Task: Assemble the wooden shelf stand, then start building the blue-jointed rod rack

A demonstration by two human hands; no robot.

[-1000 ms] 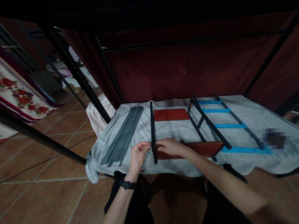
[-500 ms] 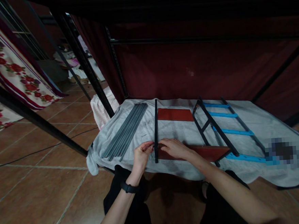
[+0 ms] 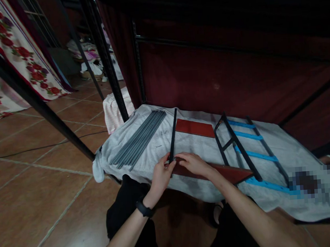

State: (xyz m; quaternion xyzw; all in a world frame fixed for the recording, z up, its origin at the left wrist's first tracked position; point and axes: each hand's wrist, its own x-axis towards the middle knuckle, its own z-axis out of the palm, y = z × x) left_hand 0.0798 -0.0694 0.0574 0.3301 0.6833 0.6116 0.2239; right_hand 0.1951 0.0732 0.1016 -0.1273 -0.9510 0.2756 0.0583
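My left hand (image 3: 160, 175), with a dark band at the wrist, is closed on the near part of a slim black metal bar (image 3: 174, 132), thumb and fingers on either side. Just right of the bar, my right hand (image 3: 194, 164) has its fingertips pinched close to it; any small part between them is too small to name. Beneath the right hand lies a reddish-brown board (image 3: 227, 171), meeting the bar. A second reddish-brown board (image 3: 195, 127) lies flat behind, its left edge beside the bar. Small screws (image 3: 158, 146) rest on the cloth.
Grey tubes (image 3: 139, 140) lie bundled at the left on a grey cloth (image 3: 195, 146). To the right are a black metal frame (image 3: 237, 144) and blue slats (image 3: 257, 153) between dark rails. A black post (image 3: 111, 63) rises at the left; dark red fabric (image 3: 201, 75) hangs behind.
My left fingers have shifted from the bar's left side to around it. The right hand stays beside the bar. The camera view has tilted and shifted slightly.
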